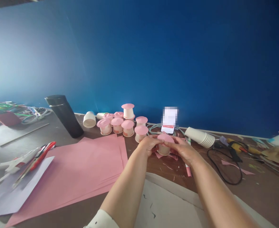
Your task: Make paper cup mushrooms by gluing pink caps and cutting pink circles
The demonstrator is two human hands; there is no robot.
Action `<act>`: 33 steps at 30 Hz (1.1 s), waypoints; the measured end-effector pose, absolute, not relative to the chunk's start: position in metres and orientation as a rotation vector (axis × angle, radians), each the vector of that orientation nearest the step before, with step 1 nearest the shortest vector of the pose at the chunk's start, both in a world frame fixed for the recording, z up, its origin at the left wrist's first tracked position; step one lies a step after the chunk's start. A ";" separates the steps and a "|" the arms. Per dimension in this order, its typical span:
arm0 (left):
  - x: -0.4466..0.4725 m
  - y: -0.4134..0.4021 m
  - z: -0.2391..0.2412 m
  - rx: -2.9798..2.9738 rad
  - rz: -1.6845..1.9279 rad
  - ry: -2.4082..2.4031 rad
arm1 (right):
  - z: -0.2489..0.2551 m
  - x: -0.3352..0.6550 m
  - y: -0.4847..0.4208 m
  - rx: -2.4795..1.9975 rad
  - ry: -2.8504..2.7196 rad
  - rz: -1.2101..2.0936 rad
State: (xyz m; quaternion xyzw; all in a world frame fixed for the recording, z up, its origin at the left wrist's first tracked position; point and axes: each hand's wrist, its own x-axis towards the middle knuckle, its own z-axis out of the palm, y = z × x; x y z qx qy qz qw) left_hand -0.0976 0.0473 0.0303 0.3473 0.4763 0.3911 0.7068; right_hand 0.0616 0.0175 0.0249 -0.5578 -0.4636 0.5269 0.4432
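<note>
An upside-down paper cup [164, 150] stands on the brown table under a round pink paper top [165, 138]. My left hand [150, 144] curls against its left side, fingers at the edge of the pink top. On the opposite side, my right hand [182, 148] grips the same top, its thumb reaching across the front. Pink scraps [162, 155] lie around the cup's base. To the left, several similar cups with pink tops [128, 124] are grouped, one stacked above the others. A lit phone [169, 123] leans upright just behind my hands.
Large pink sheets [82, 167] cover the left side, with scissors [41, 158] and a white sheet [32, 190] on them. A black bottle [64, 115] stands behind. Nested paper cups [200, 137] lie at right near a black cable [225, 180]. A blue wall [139, 57] closes the back.
</note>
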 end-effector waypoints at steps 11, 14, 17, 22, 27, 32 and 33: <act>-0.097 0.046 0.032 0.777 0.868 1.063 | 0.025 0.059 0.017 -1.374 -1.147 1.369; -0.097 0.047 0.030 0.767 0.861 1.042 | 0.028 0.060 0.016 -1.355 -1.123 1.374; -0.097 0.048 0.029 0.742 0.867 1.018 | 0.031 0.064 0.015 -1.294 -1.074 1.442; -0.095 0.046 0.030 0.629 0.895 1.036 | 0.030 0.066 0.018 -1.312 -0.952 1.384; -0.093 0.047 0.029 0.639 0.891 1.049 | 0.026 0.061 0.020 -1.309 -0.926 1.342; -0.091 0.048 0.026 0.657 0.882 1.061 | 0.024 0.061 0.020 -1.293 -0.893 1.334; -0.091 0.049 0.026 0.663 0.882 1.060 | 0.023 0.061 0.020 -1.288 -0.902 1.340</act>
